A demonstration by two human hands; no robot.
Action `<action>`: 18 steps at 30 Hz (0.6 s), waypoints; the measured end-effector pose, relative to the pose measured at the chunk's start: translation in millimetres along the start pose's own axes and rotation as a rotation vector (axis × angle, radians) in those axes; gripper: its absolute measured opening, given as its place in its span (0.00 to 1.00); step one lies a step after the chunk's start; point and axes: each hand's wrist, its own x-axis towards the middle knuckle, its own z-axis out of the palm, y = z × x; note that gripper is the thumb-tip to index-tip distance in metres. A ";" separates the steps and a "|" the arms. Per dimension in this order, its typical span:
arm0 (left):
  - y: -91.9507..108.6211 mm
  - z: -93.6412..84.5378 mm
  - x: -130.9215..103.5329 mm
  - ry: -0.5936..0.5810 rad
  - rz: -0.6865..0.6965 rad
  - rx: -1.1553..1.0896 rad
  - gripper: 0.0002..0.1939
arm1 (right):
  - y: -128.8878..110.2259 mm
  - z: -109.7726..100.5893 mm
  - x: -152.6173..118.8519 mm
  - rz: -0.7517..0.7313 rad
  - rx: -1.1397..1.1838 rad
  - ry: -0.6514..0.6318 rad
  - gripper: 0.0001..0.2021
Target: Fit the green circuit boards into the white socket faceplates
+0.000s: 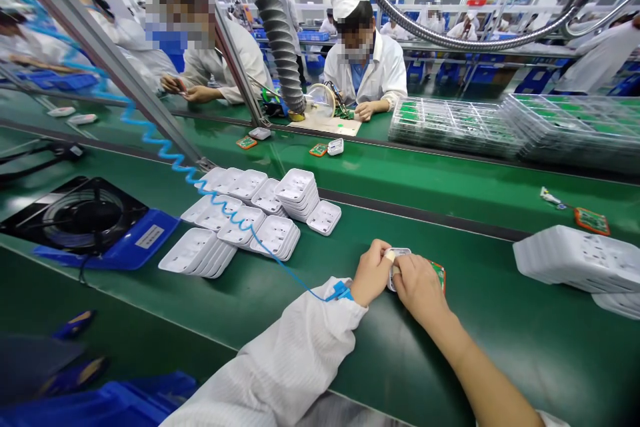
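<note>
Both hands meet on the green belt [500, 347] over a small white housing [399, 255] lying on a green board [439, 273]. The left hand [371, 272] pinches the housing's left side; the right hand [419, 287] covers and grips it from the near side. Its long axis is hidden. White shell stacks [250, 217] sit well apart to the left.

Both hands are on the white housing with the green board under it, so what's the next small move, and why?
Probably press the white housing down evenly onto the green board. The left hand and right hand already pinch it from both sides on the belt, and the board's edge sticks out to the right, so the two look not fully mated.
</note>
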 end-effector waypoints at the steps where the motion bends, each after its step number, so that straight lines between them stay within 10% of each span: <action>1: 0.7 -0.2 -0.4 0.001 0.001 0.003 0.05 | 1.5 -0.4 0.0 0.007 0.036 -0.001 0.06; 18: 2.3 -2.0 -0.6 -0.018 0.001 -0.023 0.06 | 7.1 -1.0 0.2 0.029 0.166 0.049 0.06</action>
